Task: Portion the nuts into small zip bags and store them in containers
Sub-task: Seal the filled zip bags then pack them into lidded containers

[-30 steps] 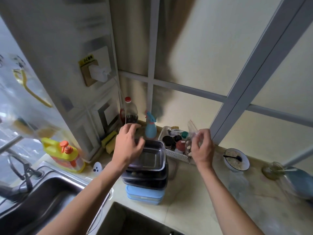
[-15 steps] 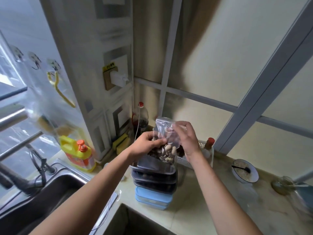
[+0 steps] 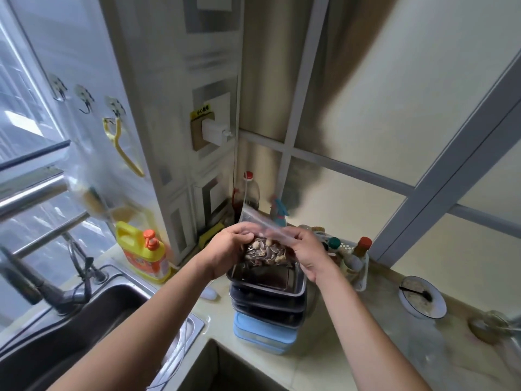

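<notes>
Nuts (image 3: 265, 251) are bagged, zip bag (image 3: 260, 238) pinched between my left hand (image 3: 227, 251) and right hand (image 3: 308, 253) over the top container (image 3: 266, 280). Seal looks unfinished, hard to tell; storing's left.

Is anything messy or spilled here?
No nuts look spilled. Both hands, left hand and right hand, hold the zip bag over the top container. Only a used bowl sits unwashed.
</notes>
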Demonstrator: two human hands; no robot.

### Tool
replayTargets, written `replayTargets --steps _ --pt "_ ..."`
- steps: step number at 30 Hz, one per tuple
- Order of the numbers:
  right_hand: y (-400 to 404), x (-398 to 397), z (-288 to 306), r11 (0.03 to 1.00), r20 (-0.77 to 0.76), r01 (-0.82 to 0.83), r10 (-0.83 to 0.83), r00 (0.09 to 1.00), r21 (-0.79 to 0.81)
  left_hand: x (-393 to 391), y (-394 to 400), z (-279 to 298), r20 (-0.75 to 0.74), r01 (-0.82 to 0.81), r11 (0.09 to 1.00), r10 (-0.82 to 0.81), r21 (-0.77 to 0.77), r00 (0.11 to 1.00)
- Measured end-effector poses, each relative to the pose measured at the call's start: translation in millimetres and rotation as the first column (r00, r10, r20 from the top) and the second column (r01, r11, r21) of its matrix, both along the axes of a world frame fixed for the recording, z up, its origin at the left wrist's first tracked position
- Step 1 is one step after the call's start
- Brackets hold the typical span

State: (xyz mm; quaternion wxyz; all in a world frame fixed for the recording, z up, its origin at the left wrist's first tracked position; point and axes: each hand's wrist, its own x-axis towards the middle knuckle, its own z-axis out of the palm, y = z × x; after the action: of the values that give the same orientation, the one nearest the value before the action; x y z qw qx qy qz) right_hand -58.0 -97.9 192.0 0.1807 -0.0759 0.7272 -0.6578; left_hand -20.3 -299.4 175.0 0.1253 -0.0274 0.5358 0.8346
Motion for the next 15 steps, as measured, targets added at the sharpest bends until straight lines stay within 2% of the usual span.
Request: replayTargets --steps 4,6,8,10,13,15 --pt "-6 1 -7 0.989 0.057 0.113 -0.108 0.993 -0.093 -2 -6 -4 0.087 0.023 0.996 -0.03 0.083 0.996" --pt "-8 1 -12 0.982 0.076 0.158 -0.15 0.986 -0.108 -1 -9 -2 0.122 0.047 0.996 -0.055 0.07 0.991" --pt "-9 1 -18 0.977 0.089 0.187 -0.178 0.98 -0.106 3 -7 7 0.154 0.107 0.994 -0.102 -0.024 0.983" --pt "-9 0 -24 0.975 0.11 0.192 -0.18 0.977 -0.111 2 -5 4 0.092 0.15 0.973 -0.135 -0.177 0.987" --pt "-4 2 -22 0.975 0.18 0.174 -0.148 0.972 -0.135 0 -5 -2 0.004 0.129 0.944 -0.134 -0.303 0.991" --pt "-2 5 -14 0.982 0.185 0.168 -0.15 0.971 -0.086 1 -5 -3 -0.018 0.1 0.924 -0.114 -0.369 0.993"
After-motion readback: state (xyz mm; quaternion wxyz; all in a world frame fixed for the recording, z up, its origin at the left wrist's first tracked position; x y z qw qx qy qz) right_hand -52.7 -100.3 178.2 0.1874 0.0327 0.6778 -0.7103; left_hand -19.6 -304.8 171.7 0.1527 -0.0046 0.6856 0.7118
